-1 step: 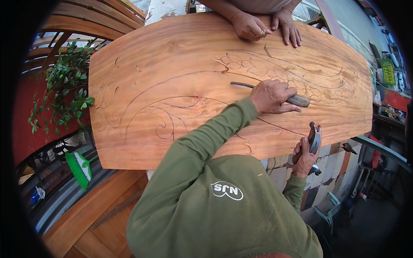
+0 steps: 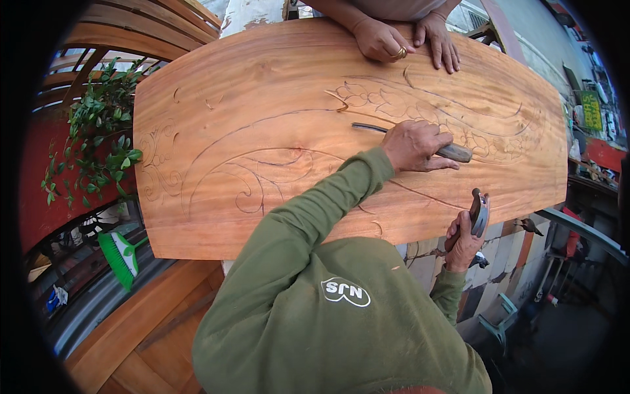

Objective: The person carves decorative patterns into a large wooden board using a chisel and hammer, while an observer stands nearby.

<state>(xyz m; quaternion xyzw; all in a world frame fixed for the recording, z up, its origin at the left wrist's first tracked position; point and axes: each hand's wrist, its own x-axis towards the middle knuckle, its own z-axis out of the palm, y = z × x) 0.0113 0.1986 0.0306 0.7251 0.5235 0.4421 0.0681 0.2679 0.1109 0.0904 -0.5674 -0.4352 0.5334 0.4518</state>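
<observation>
A broad wooden panel (image 2: 262,85) lies in front of me, with pencilled scrolls, leaves and flowers and some carved lines. Over its middle, my left hand (image 2: 417,146) is closed round a carving gouge (image 2: 454,153). The gouge's wooden handle points right and its thin dark blade points left, low over the panel. By the near right edge of the panel, my right hand (image 2: 464,246) is wrapped round what looks like a hammer (image 2: 480,213) with a dark curved head, held upright. My fingers hide most of its lower part.
Across the panel, another person's hands (image 2: 380,41) rest at the far edge, one with a gold ring. At left are a leafy plant (image 2: 98,125), a green and white brush (image 2: 121,259) and a slatted wooden bench (image 2: 131,29). A wooden panelled piece (image 2: 131,328) lies lower left.
</observation>
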